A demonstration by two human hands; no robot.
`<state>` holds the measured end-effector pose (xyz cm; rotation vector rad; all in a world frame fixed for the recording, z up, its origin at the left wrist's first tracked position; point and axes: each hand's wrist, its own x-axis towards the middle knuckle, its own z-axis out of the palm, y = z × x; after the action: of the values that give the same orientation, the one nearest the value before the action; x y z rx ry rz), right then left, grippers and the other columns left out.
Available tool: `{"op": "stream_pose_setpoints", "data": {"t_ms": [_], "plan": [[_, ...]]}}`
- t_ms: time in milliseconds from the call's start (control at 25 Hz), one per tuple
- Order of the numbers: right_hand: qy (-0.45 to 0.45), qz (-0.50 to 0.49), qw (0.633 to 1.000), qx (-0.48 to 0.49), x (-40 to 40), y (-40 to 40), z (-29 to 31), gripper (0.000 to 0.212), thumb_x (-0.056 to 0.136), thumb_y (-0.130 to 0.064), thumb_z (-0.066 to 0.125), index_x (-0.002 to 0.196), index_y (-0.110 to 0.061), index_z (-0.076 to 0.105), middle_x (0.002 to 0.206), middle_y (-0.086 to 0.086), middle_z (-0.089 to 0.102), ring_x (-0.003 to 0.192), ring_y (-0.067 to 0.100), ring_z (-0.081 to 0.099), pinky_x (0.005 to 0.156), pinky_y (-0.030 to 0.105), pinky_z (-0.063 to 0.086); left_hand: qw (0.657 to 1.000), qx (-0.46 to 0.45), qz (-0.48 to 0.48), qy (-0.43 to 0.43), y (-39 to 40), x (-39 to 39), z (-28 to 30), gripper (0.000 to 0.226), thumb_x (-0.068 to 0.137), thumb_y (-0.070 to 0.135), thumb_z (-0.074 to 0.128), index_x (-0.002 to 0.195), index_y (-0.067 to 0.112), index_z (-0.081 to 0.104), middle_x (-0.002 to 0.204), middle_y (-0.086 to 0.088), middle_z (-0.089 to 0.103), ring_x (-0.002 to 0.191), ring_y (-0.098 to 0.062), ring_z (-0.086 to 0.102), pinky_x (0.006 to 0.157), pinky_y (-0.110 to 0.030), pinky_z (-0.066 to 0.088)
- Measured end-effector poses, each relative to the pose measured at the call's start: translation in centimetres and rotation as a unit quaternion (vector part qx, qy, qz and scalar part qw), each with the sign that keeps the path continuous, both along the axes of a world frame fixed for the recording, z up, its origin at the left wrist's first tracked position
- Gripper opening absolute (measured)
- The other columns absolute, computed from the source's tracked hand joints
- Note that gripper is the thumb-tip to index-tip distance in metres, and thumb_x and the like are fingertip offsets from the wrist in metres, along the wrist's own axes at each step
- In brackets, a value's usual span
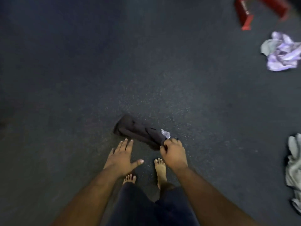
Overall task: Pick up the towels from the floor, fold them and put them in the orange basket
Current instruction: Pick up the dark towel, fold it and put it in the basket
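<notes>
A dark brown towel (138,130) lies bunched lengthwise on the dark floor just ahead of my bare feet. My right hand (173,154) grips its near right end, where a pale label or lining shows. My left hand (123,158) hovers with fingers spread just short of the towel's left part, holding nothing. A crumpled lilac and grey towel (282,53) lies at the far right. Another grey towel (294,173) lies at the right edge, partly cut off. No orange basket is in view.
A red plastic object (259,8), perhaps a stool, stands at the top right, blurred and partly cut off. The dark speckled floor (81,79) stretches wide to the left and ahead. My feet (160,170) stand close behind the brown towel.
</notes>
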<state>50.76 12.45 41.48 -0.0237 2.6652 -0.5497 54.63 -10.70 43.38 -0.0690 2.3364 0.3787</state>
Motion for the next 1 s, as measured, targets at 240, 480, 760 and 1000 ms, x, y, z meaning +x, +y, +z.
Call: {"op": "stream_pose_setpoints", "data": {"t_ms": [240, 480, 760, 1000], "plan": [[0.090, -0.179, 0.979, 0.029, 9.0, 4.2, 11.5, 0.023, 0.094, -0.038, 0.056, 0.098, -0.017, 0.066, 0.109, 0.006, 0.061, 0.112, 0.029, 0.053, 0.089, 0.041, 0.045, 0.979, 0.007, -0.193, 0.065, 2.5, 0.7, 9.2, 0.106, 0.087, 0.082, 0.040, 0.163, 0.024, -0.005, 0.171, 0.000, -0.007, 0.158, -0.020, -0.002, 0.126, -0.047, 0.013], [0.111, -0.335, 0.933, 0.074, 18.5, 10.9, 19.0, 0.023, 0.097, -0.041, 0.051, 0.098, -0.021, 0.063, 0.107, 0.001, 0.058, 0.112, 0.025, 0.051, 0.089, 0.041, 0.044, 0.916, 0.044, -0.372, 0.143, 12.0, 1.4, 15.8, 0.105, 0.087, 0.083, 0.040, 0.163, 0.025, -0.004, 0.171, 0.000, -0.005, 0.158, -0.020, -0.001, 0.126, -0.048, 0.014], [0.145, -0.512, 0.845, 0.059, 33.5, 19.9, 25.4, 0.017, 0.092, -0.038, 0.053, 0.082, -0.024, 0.051, 0.097, -0.001, 0.061, 0.104, 0.026, 0.053, 0.085, 0.039, 0.042, 0.815, 0.092, -0.547, 0.167, 26.7, 9.0, 21.8, 0.115, 0.075, 0.095, 0.030, 0.163, 0.028, -0.004, 0.171, 0.001, -0.005, 0.158, -0.019, -0.001, 0.126, -0.048, 0.013], [0.183, -0.636, 0.750, 0.017, 48.0, 28.7, 28.2, 0.022, 0.092, -0.036, 0.054, 0.077, -0.021, 0.049, 0.080, -0.002, 0.060, 0.090, 0.022, 0.055, 0.076, 0.042, 0.050, 0.749, 0.143, -0.630, 0.147, 41.1, 21.6, 26.3, 0.112, 0.079, 0.089, 0.043, 0.163, 0.029, 0.000, 0.171, 0.002, -0.001, 0.157, -0.017, 0.001, 0.126, -0.050, 0.014]]}}
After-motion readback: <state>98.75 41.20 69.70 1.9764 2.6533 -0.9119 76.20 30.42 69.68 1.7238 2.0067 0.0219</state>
